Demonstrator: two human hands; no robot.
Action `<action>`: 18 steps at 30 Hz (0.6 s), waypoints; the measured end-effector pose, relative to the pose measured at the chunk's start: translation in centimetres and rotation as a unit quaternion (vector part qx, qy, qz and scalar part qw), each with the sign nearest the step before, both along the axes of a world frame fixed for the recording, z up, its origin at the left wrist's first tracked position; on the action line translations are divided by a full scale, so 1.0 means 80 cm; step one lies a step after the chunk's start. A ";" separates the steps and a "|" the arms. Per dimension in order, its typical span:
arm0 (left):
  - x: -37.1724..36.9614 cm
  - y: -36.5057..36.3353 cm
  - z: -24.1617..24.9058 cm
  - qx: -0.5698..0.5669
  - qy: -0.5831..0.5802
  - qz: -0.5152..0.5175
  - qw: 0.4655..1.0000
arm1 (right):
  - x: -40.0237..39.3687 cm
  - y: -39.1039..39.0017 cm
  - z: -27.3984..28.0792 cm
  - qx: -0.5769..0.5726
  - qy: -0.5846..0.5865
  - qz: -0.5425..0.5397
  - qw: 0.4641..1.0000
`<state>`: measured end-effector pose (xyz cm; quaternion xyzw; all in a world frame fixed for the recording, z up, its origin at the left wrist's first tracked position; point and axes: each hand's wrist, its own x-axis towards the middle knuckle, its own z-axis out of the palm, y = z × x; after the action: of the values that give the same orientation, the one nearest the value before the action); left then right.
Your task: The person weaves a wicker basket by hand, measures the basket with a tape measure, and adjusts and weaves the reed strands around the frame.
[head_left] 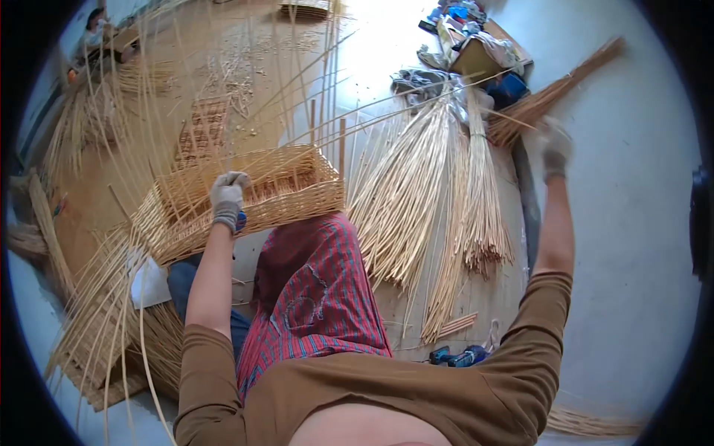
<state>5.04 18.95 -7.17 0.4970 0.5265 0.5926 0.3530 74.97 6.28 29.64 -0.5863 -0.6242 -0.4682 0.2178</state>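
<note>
My left hand (229,197), in a pale glove, is closed on the near rim of a rectangular wicker basket (290,202). The basket lies tilted across my lap, with long upright canes rising from it. Out to the right, my right hand (554,145), also gloved, is raised and smeared by motion. A thin cane (513,120) runs from the basket side toward that hand; whether the fingers grip it cannot be made out. A brown bundle of sticks (554,93) lies just beyond the right hand.
Pale cane bundles (416,186) fan out over the floor right of my knees. Bags and cloths (476,44) are heaped behind them. A cordless tool (465,357) lies near my right side. Another person (95,30) sits at the far upper left.
</note>
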 end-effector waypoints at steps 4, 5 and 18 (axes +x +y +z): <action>-0.019 0.030 -0.040 0.080 0.049 0.024 0.995 | 0.159 -0.240 -0.021 -0.035 0.189 -0.452 0.871; -0.019 0.039 -0.055 0.088 0.016 0.035 0.995 | 0.192 -0.289 -0.064 -0.054 0.223 -0.403 0.886; -0.066 -0.237 0.075 -0.133 -0.069 -0.033 0.988 | -0.206 -0.408 -0.693 -0.913 0.117 0.220 0.323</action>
<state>-0.27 -0.02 -1.20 0.4208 0.5583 0.5384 0.4705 58.50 -26.37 -25.79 -0.3056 -0.7329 0.5350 -0.2886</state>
